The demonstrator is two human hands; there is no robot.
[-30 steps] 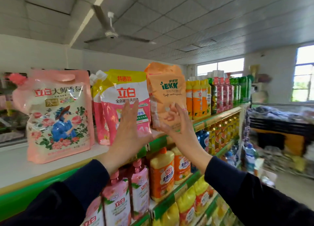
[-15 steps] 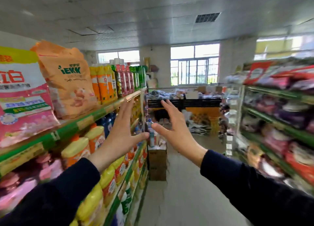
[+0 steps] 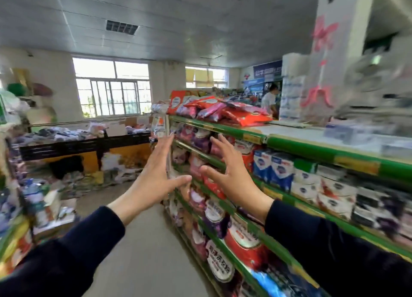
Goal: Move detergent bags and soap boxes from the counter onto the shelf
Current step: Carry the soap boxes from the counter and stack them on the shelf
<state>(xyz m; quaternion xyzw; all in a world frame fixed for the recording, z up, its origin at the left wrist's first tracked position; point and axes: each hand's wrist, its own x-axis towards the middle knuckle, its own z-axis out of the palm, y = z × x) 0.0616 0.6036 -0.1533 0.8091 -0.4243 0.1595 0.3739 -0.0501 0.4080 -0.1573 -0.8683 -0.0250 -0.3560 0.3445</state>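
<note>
My left hand (image 3: 156, 176) and my right hand (image 3: 231, 176) are both raised in mid-air over the aisle, fingers spread, holding nothing. To the right stands a green-edged shelf unit (image 3: 301, 144). Red and pink detergent bags (image 3: 225, 111) lie piled on its top board. Blue and white soap boxes (image 3: 276, 169) stand in a row on the second level, right of my right hand. Further bags and pouches (image 3: 220, 209) fill the lower levels. The picture is blurred from motion.
The grey aisle floor (image 3: 142, 247) runs ahead between the shelves. A black-fronted table (image 3: 89, 144) heaped with goods crosses the far end under barred windows. Another shelf edge (image 3: 13, 229) shows at the left. A person (image 3: 268, 100) stands far back right beside a white pillar (image 3: 330, 58).
The view has swung right, away from the left shelf with the pink and orange bags and onto the opposite shelf. Both hands left those bags and stayed empty and open.
</note>
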